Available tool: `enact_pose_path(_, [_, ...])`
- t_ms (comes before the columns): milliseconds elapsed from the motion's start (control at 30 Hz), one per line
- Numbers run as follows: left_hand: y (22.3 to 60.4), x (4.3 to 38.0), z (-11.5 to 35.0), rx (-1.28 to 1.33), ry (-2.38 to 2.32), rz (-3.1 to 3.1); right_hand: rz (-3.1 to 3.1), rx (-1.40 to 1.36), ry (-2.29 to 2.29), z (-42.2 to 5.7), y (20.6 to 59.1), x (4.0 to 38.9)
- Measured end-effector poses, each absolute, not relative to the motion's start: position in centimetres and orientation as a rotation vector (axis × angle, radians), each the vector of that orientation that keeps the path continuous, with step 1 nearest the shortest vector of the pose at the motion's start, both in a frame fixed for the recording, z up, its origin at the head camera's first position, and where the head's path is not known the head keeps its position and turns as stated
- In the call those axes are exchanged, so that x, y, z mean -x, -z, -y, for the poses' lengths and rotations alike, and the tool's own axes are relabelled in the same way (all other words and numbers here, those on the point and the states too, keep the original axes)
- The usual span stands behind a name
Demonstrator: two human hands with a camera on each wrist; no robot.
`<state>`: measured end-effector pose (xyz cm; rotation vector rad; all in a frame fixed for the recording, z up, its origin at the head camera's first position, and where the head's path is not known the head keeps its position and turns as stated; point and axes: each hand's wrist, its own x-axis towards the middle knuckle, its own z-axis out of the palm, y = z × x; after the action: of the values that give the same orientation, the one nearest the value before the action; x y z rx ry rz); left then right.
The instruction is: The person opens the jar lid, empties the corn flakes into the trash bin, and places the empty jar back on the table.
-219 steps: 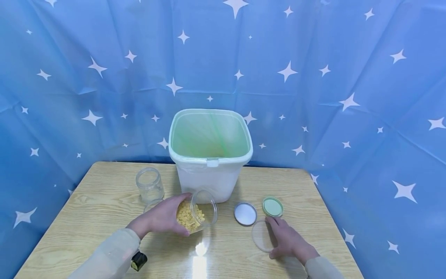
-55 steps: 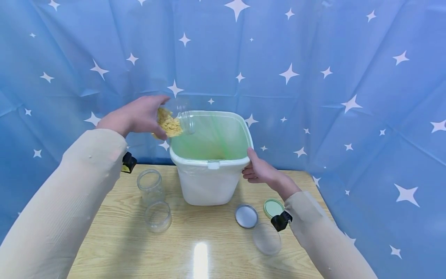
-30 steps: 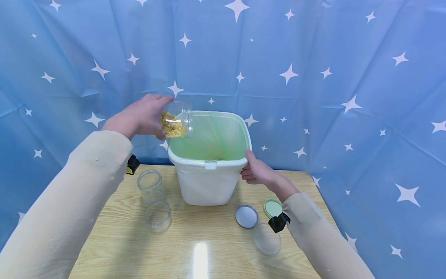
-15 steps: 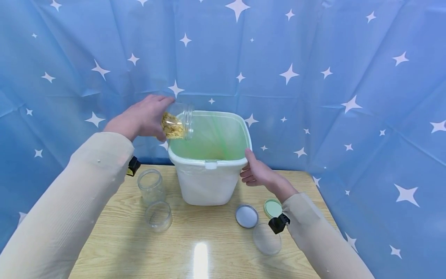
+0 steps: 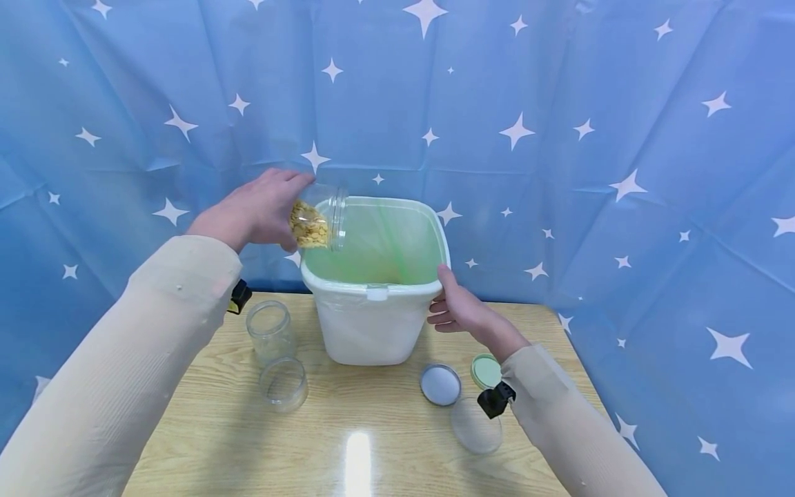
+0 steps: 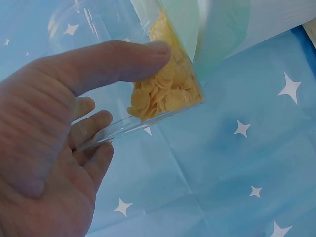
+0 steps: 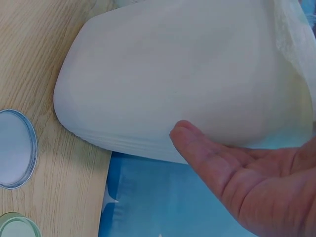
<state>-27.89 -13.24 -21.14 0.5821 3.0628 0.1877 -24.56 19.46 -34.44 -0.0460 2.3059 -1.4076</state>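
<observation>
My left hand grips a clear jar tipped on its side, its mouth over the left rim of a white bin. Yellow flakes are heaped in the lower part of the jar; the left wrist view shows the thumb across it and the flakes close up. A translucent green liner covers the bin's inside. At the bin's right rim, my right hand holds on, thumb at the rim and fingers below it. Its thumb is hidden in the right wrist view, where fingers meet the bin's side.
Two clear jars stand on the wooden table left of the bin, a taller jar behind a shorter jar. To the right lie a silver-rimmed lid, a green lid and a clear lid. Star-patterned blue cloth hangs behind.
From low over the table, my left hand has raised the jar of flakes to the bin and tilted it further. My right hand has left the clear lid for the bin's rim.
</observation>
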Motion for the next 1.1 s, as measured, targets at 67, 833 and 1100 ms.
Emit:
enact_pose_path(67, [21.1,27.9,13.2,-0.579,-0.176,-3.064,-2.301,0.043,1.413,-19.5,34.4,24.6])
enact_pose_path(833, [21.0,28.0,12.6,-0.616,-0.077,-3.066,-2.272,-0.030,1.495,-19.1,34.6,24.7])
enact_pose_path(1100, [20.8,27.9,12.1,-0.641,-0.031,-3.078,-2.286,-0.005,1.493,-19.2,34.7,24.6])
